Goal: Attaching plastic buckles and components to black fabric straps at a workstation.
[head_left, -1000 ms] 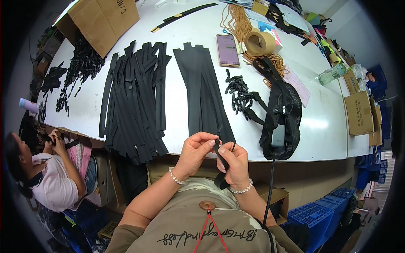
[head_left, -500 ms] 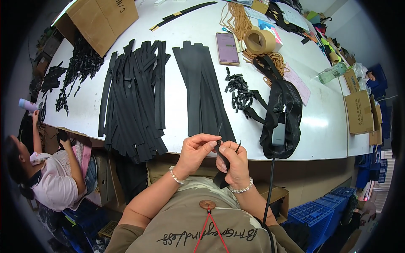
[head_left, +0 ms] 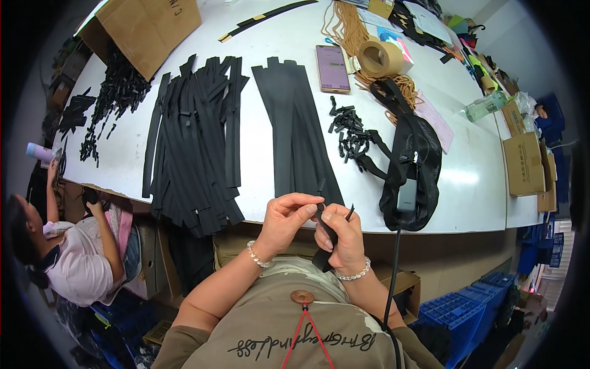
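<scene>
A black flat strip runs between my two hands at the table's front edge, its lower part hanging below my right palm. My left hand pinches the strip's upper end between thumb and fingertips. Closed round the strip is my right hand, with a thin dark pointed piece sticking up past its fingers; what that piece belongs to is hidden. Just beyond my hands lies a fan of black strips. Left of it spreads a larger heap of similar strips.
Small black plastic pieces lie beside a black mesh bag with a grey device and a cable. A phone, tape roll and tan cords are behind. Far left, a tipped carton stands; a person sits nearby.
Almost nothing differs. Both hands keep their grip on the strip, and the thin dark piece by my right hand has shifted very slightly to the right.
</scene>
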Demonstrator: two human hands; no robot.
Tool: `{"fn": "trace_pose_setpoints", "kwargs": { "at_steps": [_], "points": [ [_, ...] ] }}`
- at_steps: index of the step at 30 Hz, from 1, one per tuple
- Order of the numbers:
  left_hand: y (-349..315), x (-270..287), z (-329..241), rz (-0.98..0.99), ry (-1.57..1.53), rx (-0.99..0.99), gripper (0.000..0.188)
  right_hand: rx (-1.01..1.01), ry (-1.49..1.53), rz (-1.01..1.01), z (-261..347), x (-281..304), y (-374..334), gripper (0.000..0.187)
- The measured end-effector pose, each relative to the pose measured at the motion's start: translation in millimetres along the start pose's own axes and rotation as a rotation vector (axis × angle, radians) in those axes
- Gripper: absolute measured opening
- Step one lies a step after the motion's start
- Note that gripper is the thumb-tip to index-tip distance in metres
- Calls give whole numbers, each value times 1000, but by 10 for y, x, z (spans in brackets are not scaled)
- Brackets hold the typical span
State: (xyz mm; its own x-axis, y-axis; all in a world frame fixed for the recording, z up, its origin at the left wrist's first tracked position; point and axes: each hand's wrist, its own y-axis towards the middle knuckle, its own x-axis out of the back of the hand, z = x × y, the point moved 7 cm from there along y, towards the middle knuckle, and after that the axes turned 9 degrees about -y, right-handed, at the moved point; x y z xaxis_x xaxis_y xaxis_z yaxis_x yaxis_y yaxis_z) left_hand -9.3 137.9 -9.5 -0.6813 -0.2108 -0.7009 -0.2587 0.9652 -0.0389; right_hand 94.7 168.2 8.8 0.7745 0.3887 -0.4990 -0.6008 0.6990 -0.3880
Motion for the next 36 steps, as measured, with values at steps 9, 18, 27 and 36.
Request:
{"fn": "trace_pose_setpoints", "kwargs": {
  "at_steps": [9,18,27,36],
  "points": [
    [-19,15,-2,-4,38,-98,15,47,4,-91,-30,-28,-26,14],
    [-45,27,40,-114,-164,33,17,72,-43,-38,32,-56,-39,13],
    [-63,58,12,-128,-47,-71,15,81,-44,-73,14,-70,-11,13],
    [-57,49,-25,-96,22,-150,15,117,7,-115,-12,-66,-19,14]
  ]
}}
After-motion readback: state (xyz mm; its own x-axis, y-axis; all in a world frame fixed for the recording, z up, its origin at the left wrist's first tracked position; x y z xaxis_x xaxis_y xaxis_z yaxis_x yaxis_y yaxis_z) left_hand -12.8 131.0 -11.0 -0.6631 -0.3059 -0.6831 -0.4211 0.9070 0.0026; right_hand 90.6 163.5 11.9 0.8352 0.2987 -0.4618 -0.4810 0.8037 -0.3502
